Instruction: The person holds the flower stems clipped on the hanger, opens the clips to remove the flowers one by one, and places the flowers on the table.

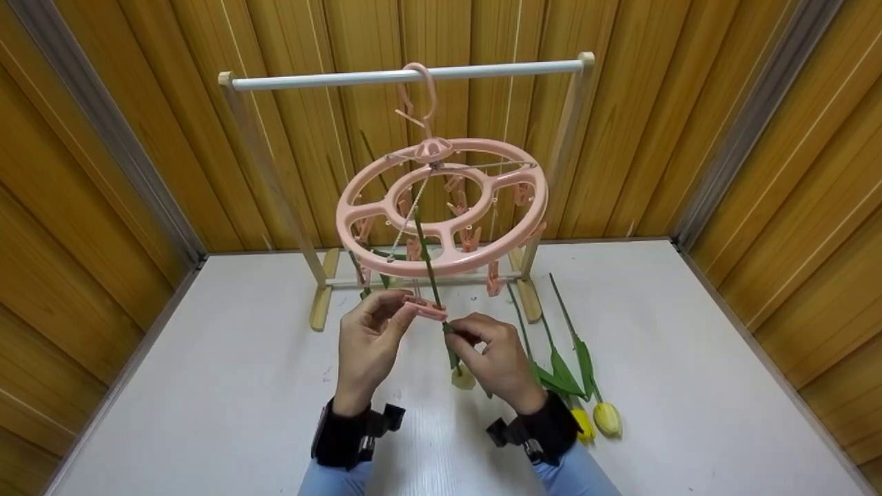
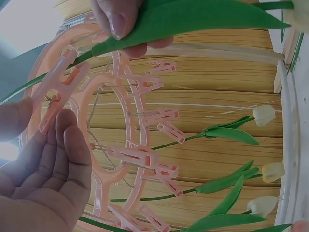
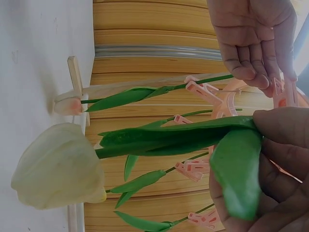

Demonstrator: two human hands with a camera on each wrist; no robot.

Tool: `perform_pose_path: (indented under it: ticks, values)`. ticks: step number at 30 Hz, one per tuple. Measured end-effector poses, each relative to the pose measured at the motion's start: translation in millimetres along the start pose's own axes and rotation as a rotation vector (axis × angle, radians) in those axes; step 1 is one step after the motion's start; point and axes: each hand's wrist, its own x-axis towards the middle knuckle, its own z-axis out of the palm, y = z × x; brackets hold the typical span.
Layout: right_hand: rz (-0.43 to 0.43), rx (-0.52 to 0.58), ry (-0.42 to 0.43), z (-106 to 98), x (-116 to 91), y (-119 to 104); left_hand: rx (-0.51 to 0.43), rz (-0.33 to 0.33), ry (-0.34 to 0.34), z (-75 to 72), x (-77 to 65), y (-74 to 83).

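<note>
In the head view my left hand (image 1: 365,351) pinches a pink clothespin (image 1: 425,310) between thumb and fingers. This peg hangs from a round pink clip hanger (image 1: 462,265). My right hand (image 1: 496,351) holds a white tulip (image 3: 58,169) by its stem and leaf, with its bloom pointing down. The tulip's stem (image 1: 427,262) runs up past the hanger's rim. In the left wrist view the stem lies at the mouth of the clothespin; whether the peg bears on it I cannot tell. Several other tulips (image 2: 264,116) hang bloom-down from pegs on the hanger.
A wooden rack with a white bar (image 1: 331,80) carries the hanger by its hook. To the right on the white table (image 1: 689,386) lie several tulips, including a yellow tulip (image 1: 607,419). More pink clothespins (image 1: 494,279) dangle around the ring. Wood-patterned walls stand behind and at both sides.
</note>
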Motion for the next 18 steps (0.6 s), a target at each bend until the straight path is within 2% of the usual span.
perform_pose_path:
  ticks: [5, 10, 13, 18]
  values:
    - [0.004, -0.007, -0.004, -0.3, 0.3, 0.0, -0.025, 0.004, -0.011, 0.2, 0.8, 1.3]
    - [0.016, -0.008, -0.008, -0.9, 0.2, -0.2, 0.015, 0.006, 0.022, -0.7, 0.6, 0.8]
    - [0.013, -0.008, -0.010, -1.3, -0.2, 0.0, -0.006, 0.011, 0.016, -0.9, 0.8, 0.9]
    - [0.000, -0.008, -0.005, -1.5, -0.1, -0.5, 0.013, 0.009, 0.043, -1.1, 1.4, 1.7]
